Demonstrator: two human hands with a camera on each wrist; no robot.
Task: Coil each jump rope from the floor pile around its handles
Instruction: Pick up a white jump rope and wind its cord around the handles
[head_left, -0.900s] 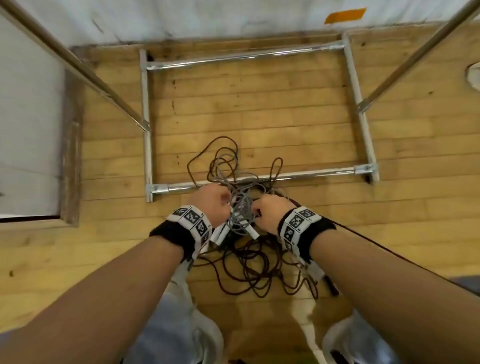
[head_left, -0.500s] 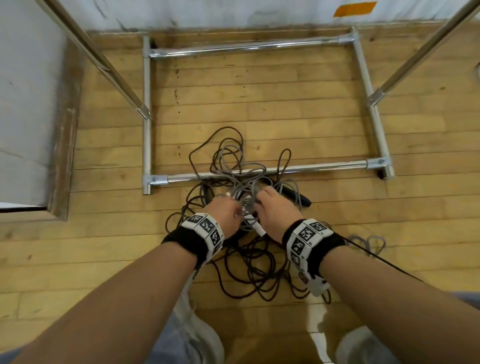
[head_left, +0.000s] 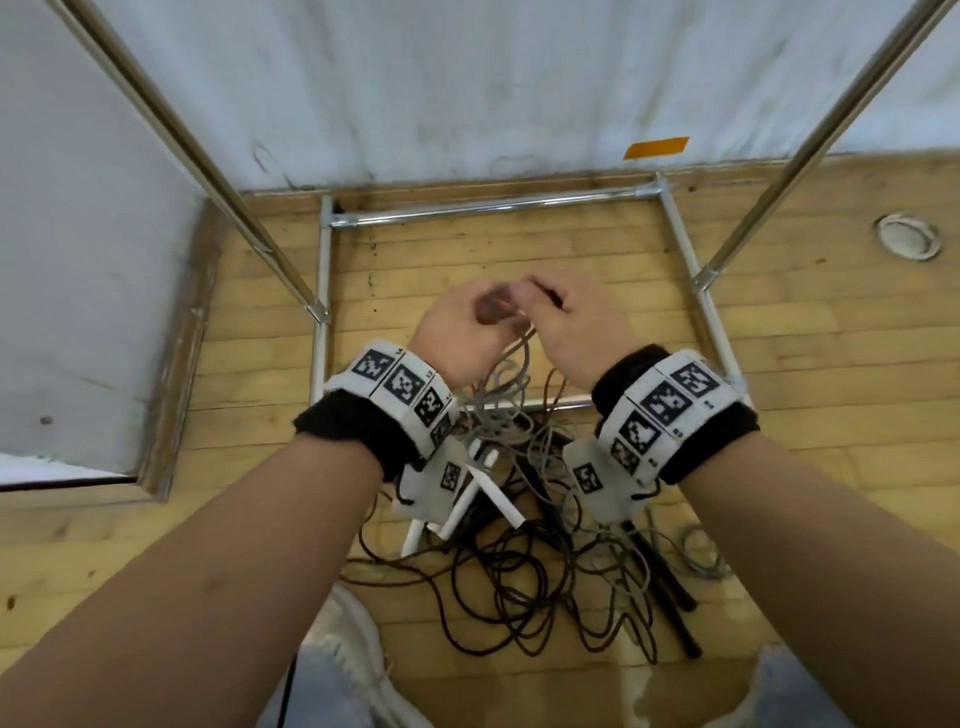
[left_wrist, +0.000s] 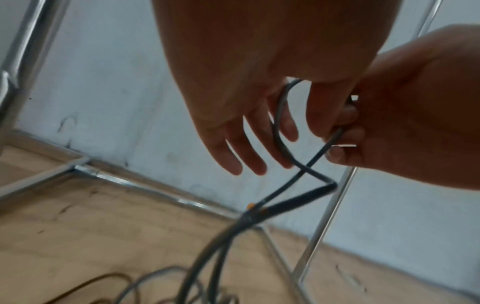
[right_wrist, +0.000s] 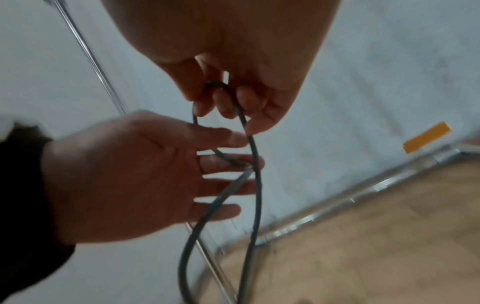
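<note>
A tangled pile of jump ropes (head_left: 519, 571) lies on the wooden floor, with dark brown and grey cords, white handles (head_left: 493, 493) and black handles (head_left: 670, 587). Both hands are raised above it with a loop of grey rope (head_left: 519, 353) between them. My right hand (head_left: 571, 322) pinches the top of that loop (right_wrist: 257, 185) with curled fingers (right_wrist: 233, 92). My left hand (head_left: 462, 332) is spread with straight fingers (left_wrist: 249, 131), and the cord (left_wrist: 280, 133) runs across them. Two strands hang down to the pile.
A chrome tube frame (head_left: 519, 205) rests on the floor around and behind the pile, with slanted poles (head_left: 218, 171) rising left and right. A white wall with orange tape (head_left: 655, 147) is just beyond. My white shoes (head_left: 353, 665) stand beside the pile's near edge.
Both hands have risen from the pile, lifting a loop of grey rope. The left hand has gone from gripping in the tangle to spread fingers. The head view tilted up toward the wall.
</note>
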